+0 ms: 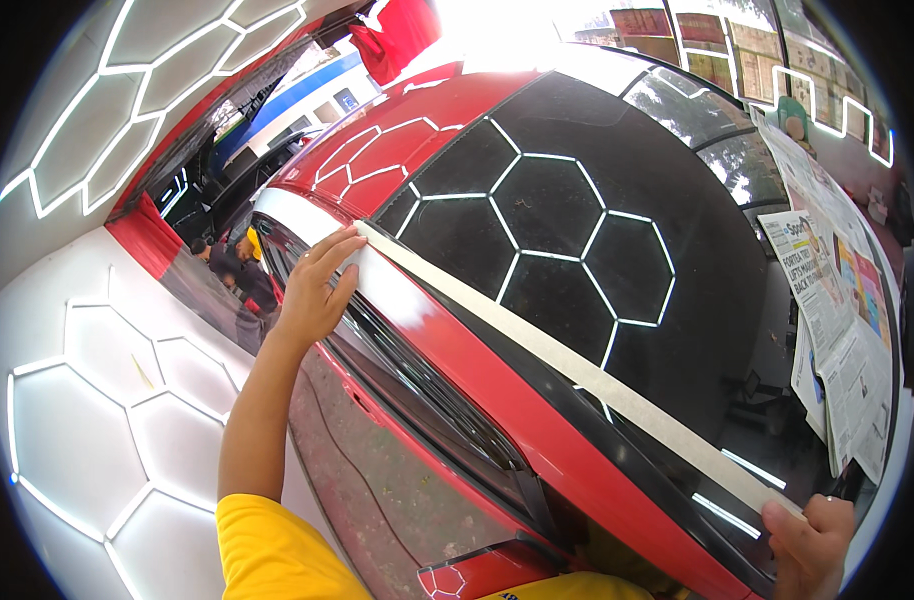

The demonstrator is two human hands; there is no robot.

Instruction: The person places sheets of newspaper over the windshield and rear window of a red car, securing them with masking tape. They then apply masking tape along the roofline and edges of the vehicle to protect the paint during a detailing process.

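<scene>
A long strip of cream masking tape (567, 362) runs diagonally along the near edge of the dark windshield (627, 215) of a red car. My left hand (317, 290) rests at the windshield's upper corner, its outstretched fingertips pressing on the far end of the tape and its thumb apart. At the lower right, my right hand (812, 540) is closed on the other end, between thumb and bent fingers. Between the hands the strip looks straight and taut; I cannot tell how much of it touches the glass. Beside my left hand, the roof pillar (385, 290) has a whitish patch.
Newspaper sheets (827, 300) cover the car's front below the glass at right. The red side mirror (487, 568) sticks out near my body. A dark cable (352, 465) lies on the floor beside the door. People (239, 272) are by another car at far left.
</scene>
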